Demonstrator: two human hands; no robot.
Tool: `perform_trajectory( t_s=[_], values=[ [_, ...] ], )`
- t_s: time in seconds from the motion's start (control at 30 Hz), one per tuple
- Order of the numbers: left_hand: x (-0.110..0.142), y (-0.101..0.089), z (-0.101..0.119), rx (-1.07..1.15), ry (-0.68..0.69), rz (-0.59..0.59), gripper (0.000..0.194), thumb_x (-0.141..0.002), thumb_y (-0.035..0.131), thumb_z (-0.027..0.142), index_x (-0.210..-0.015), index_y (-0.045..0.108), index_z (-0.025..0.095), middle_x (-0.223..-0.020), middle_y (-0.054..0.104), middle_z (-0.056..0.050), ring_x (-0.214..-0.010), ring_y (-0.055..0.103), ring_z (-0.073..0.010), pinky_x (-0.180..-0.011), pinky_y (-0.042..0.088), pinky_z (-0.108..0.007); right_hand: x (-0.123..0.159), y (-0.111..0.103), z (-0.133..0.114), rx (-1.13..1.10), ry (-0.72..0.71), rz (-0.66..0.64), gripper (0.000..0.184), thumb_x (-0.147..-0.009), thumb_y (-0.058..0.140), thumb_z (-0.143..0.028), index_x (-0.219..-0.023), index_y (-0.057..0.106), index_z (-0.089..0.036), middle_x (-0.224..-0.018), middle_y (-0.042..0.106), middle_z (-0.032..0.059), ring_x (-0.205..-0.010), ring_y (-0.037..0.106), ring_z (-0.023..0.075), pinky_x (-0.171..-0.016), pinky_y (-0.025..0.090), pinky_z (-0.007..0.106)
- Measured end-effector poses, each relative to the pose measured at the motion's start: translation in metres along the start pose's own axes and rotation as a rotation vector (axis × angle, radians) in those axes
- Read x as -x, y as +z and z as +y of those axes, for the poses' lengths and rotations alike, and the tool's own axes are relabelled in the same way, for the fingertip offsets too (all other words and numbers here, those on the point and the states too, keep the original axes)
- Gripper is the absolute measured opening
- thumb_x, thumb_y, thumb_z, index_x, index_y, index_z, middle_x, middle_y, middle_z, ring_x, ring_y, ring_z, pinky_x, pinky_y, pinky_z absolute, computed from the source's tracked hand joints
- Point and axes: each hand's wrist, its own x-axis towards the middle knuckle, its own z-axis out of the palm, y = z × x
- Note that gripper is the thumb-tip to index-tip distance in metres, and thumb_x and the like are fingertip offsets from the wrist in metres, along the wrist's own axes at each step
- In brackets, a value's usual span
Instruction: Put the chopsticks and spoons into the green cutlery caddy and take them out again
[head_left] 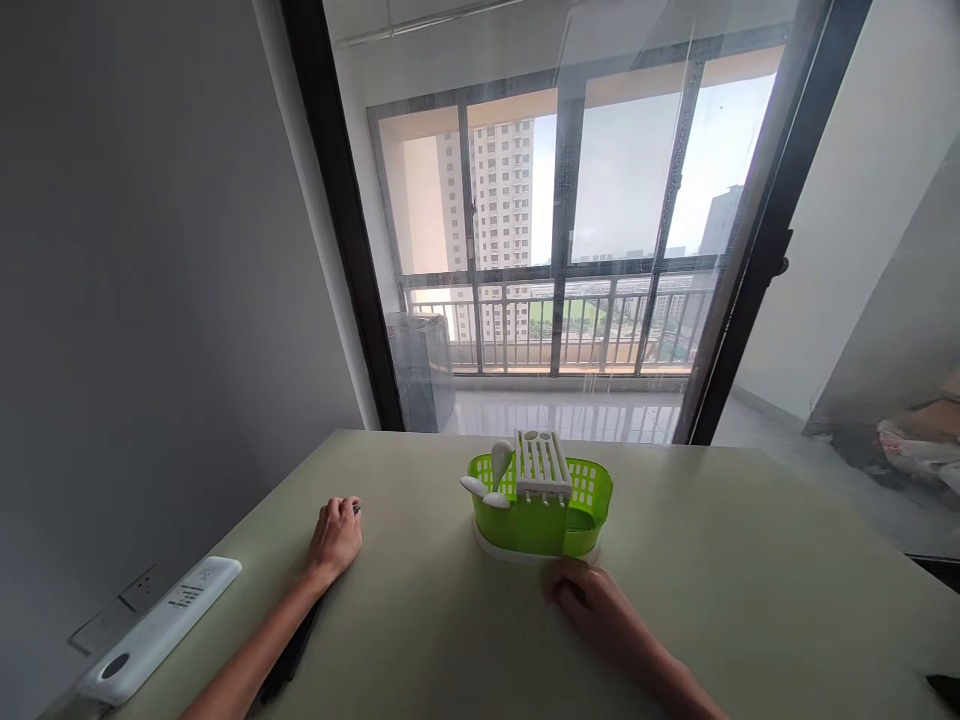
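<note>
A green plastic cutlery caddy [525,527] with a white base stands in the middle of the table. White spoons [501,465] lean in its left compartment, and a white slotted rack [543,463] bridges its top. My right hand [592,600] is just in front of the base, fingers curled and slightly blurred; the inside of its grip is hidden. On the left side of the table rests my left hand [337,540], closed around a long black object [296,650]. My forearm covers much of that object, and a dark tip shows by the fingers.
A white power strip [161,630] lies along the left edge of the pale table [720,580], beside the wall. Behind the table is a glass door with a dark frame [360,240]. A dark object [943,688] shows at the lower right edge.
</note>
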Motion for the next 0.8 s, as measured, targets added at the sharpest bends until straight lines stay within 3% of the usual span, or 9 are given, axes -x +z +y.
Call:
perform_trajectory(
  t_s=[0.23,0.33,0.43,0.6,0.7,0.8],
  values=[
    [0.015,-0.009,0.001,-0.017,0.091,0.015,0.035,-0.095,0.039,0.033,-0.112,0.065,0.016,-0.114,0.063,-0.019,-0.105,0.061,-0.0352,-0.091,0.050,-0.052,0.000,-0.001,-0.002,-0.008,-0.003,-0.008,0.024,-0.080,0.043,-0.015,-0.077,0.066,-0.021,-0.079,0.070,0.0025,-0.076,0.062,0.0185,-0.073,0.044,0.028],
    [0.015,-0.018,0.013,-0.009,0.141,0.034,0.039,-0.097,0.042,0.041,-0.118,0.064,0.017,-0.128,0.059,-0.020,-0.118,0.056,-0.0379,-0.100,0.046,-0.057,0.000,-0.001,-0.002,-0.004,0.005,0.003,0.023,-0.081,0.043,-0.017,-0.078,0.066,-0.021,-0.080,0.071,0.0026,-0.077,0.063,0.0187,-0.072,0.044,0.028],
    [0.011,-0.039,0.050,0.150,0.296,0.018,0.041,-0.099,0.045,0.047,-0.132,0.056,0.024,-0.145,0.052,-0.014,-0.135,0.047,-0.0334,-0.112,0.039,-0.054,0.000,0.001,0.001,0.010,-0.001,0.015,0.023,-0.083,0.044,-0.018,-0.078,0.066,-0.021,-0.080,0.071,0.0020,-0.076,0.062,0.0184,-0.072,0.044,0.028],
    [0.005,-0.091,0.143,0.526,0.451,-0.033,0.038,-0.105,0.041,0.043,-0.141,0.044,0.031,-0.153,0.046,-0.007,-0.141,0.044,-0.0235,-0.117,0.037,-0.045,0.000,0.003,0.004,0.031,-0.002,0.016,0.023,-0.081,0.044,-0.016,-0.078,0.066,-0.021,-0.078,0.070,0.0013,-0.074,0.061,0.0176,-0.071,0.043,0.027],
    [0.003,-0.113,0.185,0.579,0.601,-0.077,0.041,-0.102,0.047,0.046,-0.140,0.046,0.030,-0.150,0.050,-0.008,-0.138,0.048,-0.0249,-0.115,0.040,-0.044,-0.001,0.002,0.002,0.032,-0.007,0.013,0.023,-0.081,0.044,-0.017,-0.078,0.066,-0.021,-0.078,0.070,0.0015,-0.075,0.061,0.0175,-0.071,0.043,0.027],
    [-0.005,-0.118,0.208,0.510,0.737,-0.124,0.068,-0.089,0.065,0.058,-0.146,0.041,0.028,-0.147,0.054,-0.011,-0.135,0.051,-0.0305,-0.113,0.042,-0.049,-0.001,0.001,0.000,0.029,-0.008,0.017,0.023,-0.082,0.044,-0.017,-0.079,0.066,-0.021,-0.079,0.070,0.0021,-0.077,0.062,0.0181,-0.072,0.043,0.027]
  ],
)
